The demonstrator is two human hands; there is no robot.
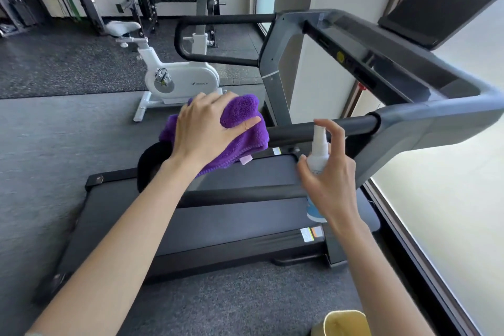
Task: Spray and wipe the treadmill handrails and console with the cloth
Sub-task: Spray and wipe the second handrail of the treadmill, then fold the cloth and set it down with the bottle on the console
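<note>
Near handrail (321, 128) runs left-to-right across mid-frame, long axis roughly horizontal, rising slightly toward the console (381, 57) at upper right. Both your hands sit right on it.

Your left hand (207, 131) is spread flat, fingers extended, pressing the purple microfibre cloth (240, 117) over the rail's left end. It looks wrapped over the bar; contact underneath is hidden.

Your right hand (330, 169) is closed around the small white spray bottle (317, 155), index finger curled over the nozzle, which sits just in front of the bare rail section.

Left hand is nearer the unwiped stretch, so the wipe likely runs rightward along the axis toward the console.

Count: 2 handrails (far handrail (218, 18), upper centre), 1 console, 1 tablet-style screen (439, 11), 1 cloth, 1 bottle.
</note>
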